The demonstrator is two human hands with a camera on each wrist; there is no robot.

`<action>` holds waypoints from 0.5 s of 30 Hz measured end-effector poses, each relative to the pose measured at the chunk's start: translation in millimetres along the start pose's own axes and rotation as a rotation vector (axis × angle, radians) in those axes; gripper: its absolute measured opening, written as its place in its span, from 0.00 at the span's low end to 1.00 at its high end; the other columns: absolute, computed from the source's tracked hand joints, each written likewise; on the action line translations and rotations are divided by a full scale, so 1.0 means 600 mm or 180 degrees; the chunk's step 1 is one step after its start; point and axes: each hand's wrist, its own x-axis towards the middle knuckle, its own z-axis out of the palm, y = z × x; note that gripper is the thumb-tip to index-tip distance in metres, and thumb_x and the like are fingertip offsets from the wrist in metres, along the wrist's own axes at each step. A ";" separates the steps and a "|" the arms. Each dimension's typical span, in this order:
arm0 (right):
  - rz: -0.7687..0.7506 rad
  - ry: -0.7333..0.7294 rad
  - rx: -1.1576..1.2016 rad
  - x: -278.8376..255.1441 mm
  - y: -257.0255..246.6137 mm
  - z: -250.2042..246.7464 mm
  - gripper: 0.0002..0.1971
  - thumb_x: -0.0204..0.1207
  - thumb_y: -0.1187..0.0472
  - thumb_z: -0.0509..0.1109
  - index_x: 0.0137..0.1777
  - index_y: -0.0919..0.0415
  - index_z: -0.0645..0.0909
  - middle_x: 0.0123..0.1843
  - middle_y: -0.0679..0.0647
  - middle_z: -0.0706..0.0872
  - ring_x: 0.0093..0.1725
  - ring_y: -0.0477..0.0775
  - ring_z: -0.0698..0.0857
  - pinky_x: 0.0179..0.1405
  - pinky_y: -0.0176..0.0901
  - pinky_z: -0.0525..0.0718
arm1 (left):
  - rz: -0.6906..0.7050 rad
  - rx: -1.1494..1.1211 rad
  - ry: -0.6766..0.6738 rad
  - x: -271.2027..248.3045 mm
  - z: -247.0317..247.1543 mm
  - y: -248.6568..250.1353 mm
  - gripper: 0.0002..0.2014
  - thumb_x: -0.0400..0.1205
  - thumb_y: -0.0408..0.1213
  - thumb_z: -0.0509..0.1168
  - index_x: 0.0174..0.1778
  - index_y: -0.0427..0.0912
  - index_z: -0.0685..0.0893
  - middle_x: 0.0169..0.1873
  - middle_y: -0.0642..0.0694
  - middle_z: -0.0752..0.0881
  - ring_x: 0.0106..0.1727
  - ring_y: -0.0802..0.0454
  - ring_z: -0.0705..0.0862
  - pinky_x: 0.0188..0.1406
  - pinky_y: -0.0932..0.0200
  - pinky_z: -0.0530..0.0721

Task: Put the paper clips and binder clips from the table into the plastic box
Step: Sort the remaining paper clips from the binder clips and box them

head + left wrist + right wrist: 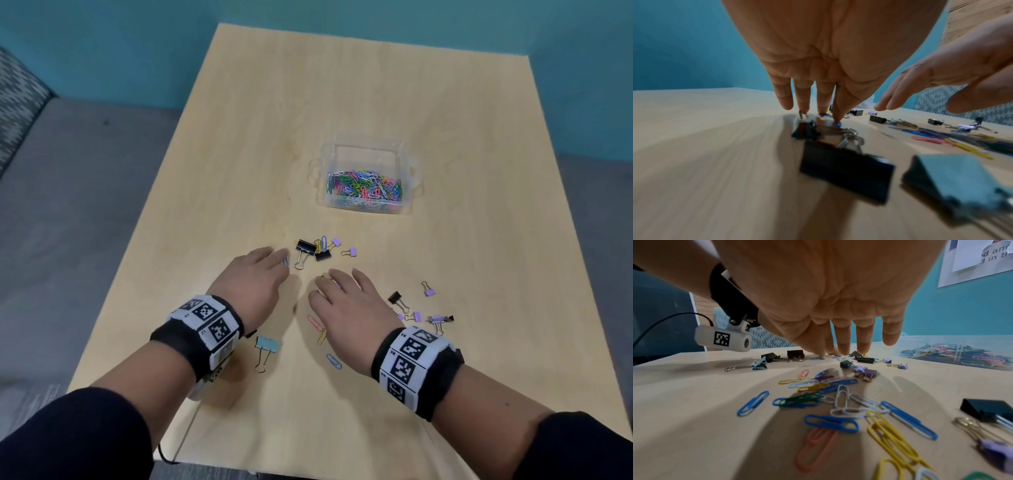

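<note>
A clear plastic box [368,156] holding several coloured paper clips stands mid-table. My left hand [265,274] lies flat with straight fingers, and its fingertips [838,116] press a blue paper clip [837,124] onto the wood. A black binder clip [844,170] and a light blue binder clip [268,343] lie under and behind that hand. My right hand [342,294] hovers palm down, fingers straight, tips on the table over a scatter of paper clips [838,395]. Two black binder clips [306,247] and small purple ones [352,252] lie just past both hands.
More binder clips, black [395,298] and purple [429,292], sit to the right of my right hand. Pink [315,322], yellow and blue paper clips [334,361] lie between my wrists. The wooden table [342,85] is bordered by grey seating on the left.
</note>
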 end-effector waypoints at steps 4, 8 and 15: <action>0.0037 0.0115 0.0095 -0.001 0.001 0.004 0.25 0.70 0.60 0.45 0.62 0.62 0.76 0.68 0.61 0.78 0.72 0.70 0.72 0.71 0.70 0.68 | -0.0143 0.0110 0.0156 -0.029 0.013 0.021 0.18 0.73 0.31 0.64 0.58 0.41 0.84 0.66 0.40 0.81 0.65 0.35 0.78 0.58 0.41 0.81; 0.0072 0.0209 0.0102 -0.013 0.003 0.007 0.22 0.69 0.60 0.51 0.61 0.61 0.75 0.68 0.61 0.78 0.72 0.68 0.72 0.71 0.69 0.69 | -0.0242 -0.0343 0.0481 -0.018 0.004 0.044 0.17 0.75 0.32 0.59 0.60 0.43 0.82 0.58 0.42 0.84 0.53 0.35 0.80 0.49 0.42 0.83; 0.0074 0.0250 0.0044 -0.037 -0.007 0.019 0.23 0.64 0.64 0.64 0.62 0.61 0.76 0.66 0.61 0.79 0.70 0.68 0.74 0.70 0.69 0.71 | -0.0768 -0.0314 0.0176 0.091 -0.043 0.048 0.14 0.78 0.43 0.64 0.58 0.45 0.77 0.52 0.43 0.75 0.48 0.41 0.77 0.40 0.49 0.79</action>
